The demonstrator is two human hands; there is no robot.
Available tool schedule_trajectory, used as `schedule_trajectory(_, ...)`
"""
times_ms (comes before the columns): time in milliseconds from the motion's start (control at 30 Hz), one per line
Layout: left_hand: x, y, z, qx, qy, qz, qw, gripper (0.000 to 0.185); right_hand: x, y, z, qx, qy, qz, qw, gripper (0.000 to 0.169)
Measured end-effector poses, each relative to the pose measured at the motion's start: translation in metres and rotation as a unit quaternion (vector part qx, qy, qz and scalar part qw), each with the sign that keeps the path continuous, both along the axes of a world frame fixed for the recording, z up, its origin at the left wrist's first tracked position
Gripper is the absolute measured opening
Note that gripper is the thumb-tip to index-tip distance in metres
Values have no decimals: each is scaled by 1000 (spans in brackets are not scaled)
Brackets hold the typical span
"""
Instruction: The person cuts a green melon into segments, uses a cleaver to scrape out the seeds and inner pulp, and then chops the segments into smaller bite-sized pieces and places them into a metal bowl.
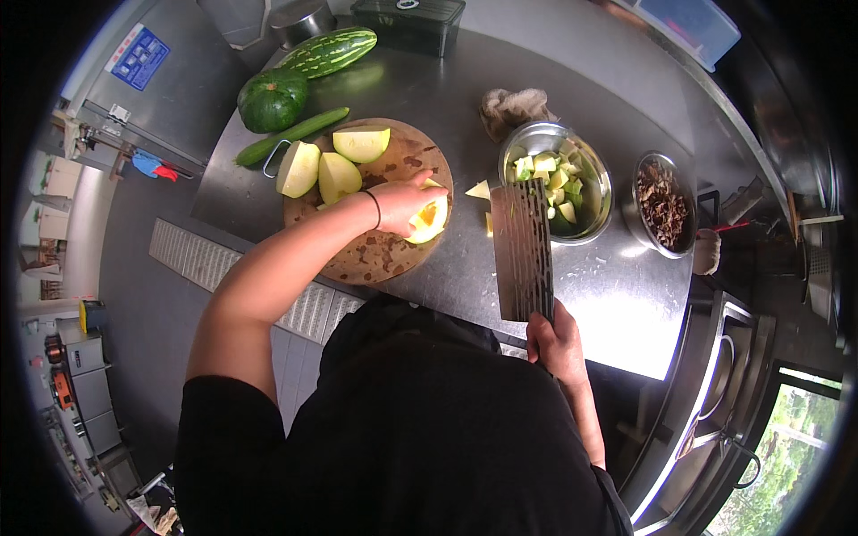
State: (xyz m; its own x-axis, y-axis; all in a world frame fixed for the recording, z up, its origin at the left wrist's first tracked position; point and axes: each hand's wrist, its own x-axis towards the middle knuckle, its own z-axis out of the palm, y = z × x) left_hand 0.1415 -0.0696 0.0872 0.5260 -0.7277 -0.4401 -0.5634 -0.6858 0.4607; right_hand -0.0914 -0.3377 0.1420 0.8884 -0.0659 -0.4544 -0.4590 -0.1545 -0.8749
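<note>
On a round wooden cutting board [375, 264], my left hand [402, 204] grips a pale cut squash-like piece [432, 228] with an orange hollow facing up. More peeled, pale wedges [362, 144] lie on the board to its left and behind. My right hand [558, 342] holds the handle of a wide cleaver [519, 254], its blade pointing away from me over the worktop. The blade tip overlaps a steel bowl [606, 201] of chopped green and pale chunks [566, 184] in the view. A loose pale chunk [478, 190] lies between board and bowl.
Along the back left of the steel worktop [442, 87] are a striped green gourd [335, 50], a round green squash [273, 100] and a long green cucumber-like vegetable [291, 136]. A crumpled cloth [513, 110] sits behind the bowl. A smaller bowl of brown dried pieces [663, 201] stands right.
</note>
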Motion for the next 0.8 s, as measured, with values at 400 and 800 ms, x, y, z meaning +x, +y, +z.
schedule_trajectory(400,-5,-20,-12,66,-37,82,994,97,-3,1,3,-4,15,-7,1000,11)
schedule_trajectory(800,-4,-19,-9,-3,120,311,943,75,-6,-1,5,-3,1,-7,1000,10)
